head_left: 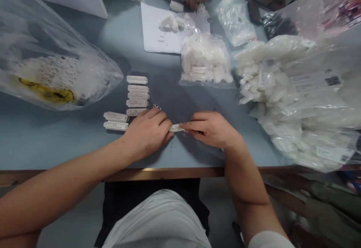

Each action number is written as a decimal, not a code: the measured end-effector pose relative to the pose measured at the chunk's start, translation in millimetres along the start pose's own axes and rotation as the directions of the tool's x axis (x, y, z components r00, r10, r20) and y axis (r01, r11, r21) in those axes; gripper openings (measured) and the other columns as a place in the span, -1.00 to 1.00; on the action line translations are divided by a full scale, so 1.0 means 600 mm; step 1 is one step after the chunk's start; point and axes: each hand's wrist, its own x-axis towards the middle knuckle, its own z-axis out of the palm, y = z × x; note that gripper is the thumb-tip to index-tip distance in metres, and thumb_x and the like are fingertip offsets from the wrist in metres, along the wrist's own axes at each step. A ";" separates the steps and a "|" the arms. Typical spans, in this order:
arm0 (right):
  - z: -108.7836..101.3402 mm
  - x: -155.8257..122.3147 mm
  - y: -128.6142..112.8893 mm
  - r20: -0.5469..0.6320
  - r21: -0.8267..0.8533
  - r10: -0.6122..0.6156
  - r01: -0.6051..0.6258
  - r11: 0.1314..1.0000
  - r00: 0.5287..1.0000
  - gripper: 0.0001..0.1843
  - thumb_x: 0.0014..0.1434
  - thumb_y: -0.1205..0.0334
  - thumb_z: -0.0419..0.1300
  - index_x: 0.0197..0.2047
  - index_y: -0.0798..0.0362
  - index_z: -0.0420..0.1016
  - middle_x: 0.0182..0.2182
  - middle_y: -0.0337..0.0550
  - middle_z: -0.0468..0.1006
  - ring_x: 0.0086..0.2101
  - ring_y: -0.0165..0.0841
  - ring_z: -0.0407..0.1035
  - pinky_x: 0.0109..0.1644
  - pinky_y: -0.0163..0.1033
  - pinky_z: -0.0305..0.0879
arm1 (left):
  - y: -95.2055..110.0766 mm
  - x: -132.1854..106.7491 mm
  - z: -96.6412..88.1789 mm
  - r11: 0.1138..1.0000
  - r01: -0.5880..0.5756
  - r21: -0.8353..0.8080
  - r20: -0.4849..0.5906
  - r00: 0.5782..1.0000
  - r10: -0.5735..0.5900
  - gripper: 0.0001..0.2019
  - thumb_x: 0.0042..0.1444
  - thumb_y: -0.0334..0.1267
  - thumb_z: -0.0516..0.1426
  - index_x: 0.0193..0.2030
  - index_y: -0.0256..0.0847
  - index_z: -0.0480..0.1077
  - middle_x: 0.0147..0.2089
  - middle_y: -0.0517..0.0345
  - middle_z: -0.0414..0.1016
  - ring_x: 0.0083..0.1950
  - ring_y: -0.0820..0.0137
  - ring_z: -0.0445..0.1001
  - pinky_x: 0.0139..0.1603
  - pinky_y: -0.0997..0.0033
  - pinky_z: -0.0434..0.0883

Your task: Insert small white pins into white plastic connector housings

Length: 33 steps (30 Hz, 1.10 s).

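Right here, just below the frame's centre, we've got one white strip between us: our left hand has its fingers pinching the left end, our right hand fingers pinching the right! More strips line the worktop, left of centre.

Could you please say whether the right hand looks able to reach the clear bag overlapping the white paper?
Probably yes: nothing visible blocks the right hand from the clear bag, though that hand touches a white piece.
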 end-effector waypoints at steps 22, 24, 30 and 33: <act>0.025 0.000 -0.005 -0.174 -0.267 0.102 -0.146 0.952 0.980 -0.74 0.24 0.35 0.09 -0.09 0.02 0.57 -0.41 -0.19 0.57 -0.38 -0.38 0.39 -0.38 -0.26 0.05 | -0.060 0.003 -0.020 0.989 0.100 0.109 0.006 0.995 -0.102 -0.84 0.23 -0.25 0.11 -0.27 -0.09 0.55 -0.21 0.08 0.55 -0.08 0.16 0.40 -0.10 0.14 0.36; 0.024 0.000 -0.007 -0.168 -0.274 0.101 -0.145 0.951 0.981 -0.73 0.25 0.34 0.09 -0.06 0.01 0.56 -0.41 -0.18 0.57 -0.39 -0.38 0.38 -0.39 -0.25 0.03 | -0.052 0.005 -0.021 0.990 0.078 0.120 0.037 0.996 -0.083 -0.83 0.22 -0.32 0.10 -0.28 -0.09 0.54 -0.20 0.07 0.56 -0.07 0.13 0.40 -0.12 0.11 0.35; 0.024 0.003 -0.014 -0.160 -0.283 0.094 -0.137 0.949 0.983 -0.72 0.26 0.35 0.08 -0.06 0.01 0.56 -0.44 -0.18 0.57 -0.41 -0.38 0.35 -0.40 -0.25 0.00 | -0.041 0.010 -0.025 0.990 0.086 0.112 0.100 0.990 -0.098 -0.81 0.19 -0.41 0.05 -0.35 -0.20 0.47 -0.29 -0.02 0.49 -0.08 0.12 0.40 -0.12 0.11 0.37; 0.025 0.003 -0.014 -0.162 -0.271 0.095 -0.137 0.953 0.982 -0.72 0.25 0.35 0.08 -0.05 0.02 0.56 -0.43 -0.17 0.58 -0.40 -0.38 0.37 -0.39 -0.26 0.05 | -0.043 0.008 -0.016 0.988 0.081 0.134 0.068 0.994 -0.091 -0.82 0.21 -0.37 0.05 -0.35 -0.23 0.46 -0.30 -0.04 0.47 -0.07 0.09 0.41 -0.12 0.10 0.38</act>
